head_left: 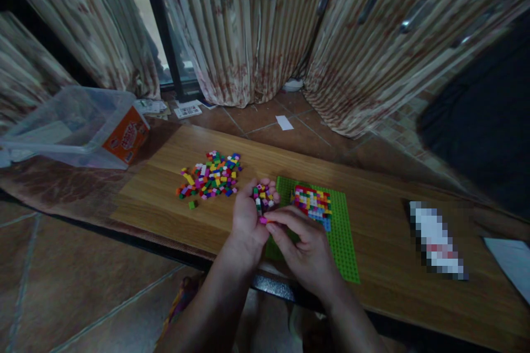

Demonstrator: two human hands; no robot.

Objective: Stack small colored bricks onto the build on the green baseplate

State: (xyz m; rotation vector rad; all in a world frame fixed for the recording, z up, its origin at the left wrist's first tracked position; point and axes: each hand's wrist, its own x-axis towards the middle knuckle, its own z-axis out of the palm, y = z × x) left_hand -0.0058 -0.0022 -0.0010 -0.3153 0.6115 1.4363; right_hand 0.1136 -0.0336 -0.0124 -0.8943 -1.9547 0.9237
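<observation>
Palm up and cupped, my left hand (245, 214) holds several small toy bricks (265, 194) of mixed colours. My right hand (308, 242) reaches over that palm with thumb and forefinger pinched on a small brick that looks orange. A pink brick (263, 220) lies at those fingertips, against the edge of my left palm. Partly under my right hand is a green studded baseplate (346, 248). On its upper part sits a multicoloured patch of joined bricks (311, 198), partly covered by my right hand.
A loose pile of bricks (215, 176) is spread on the wooden table (165, 176) to the left, with one green brick (191, 205) apart. Further left stands a clear plastic bin (83, 121). At right lie a blurred white item (436, 240) and a pale sheet (509, 262).
</observation>
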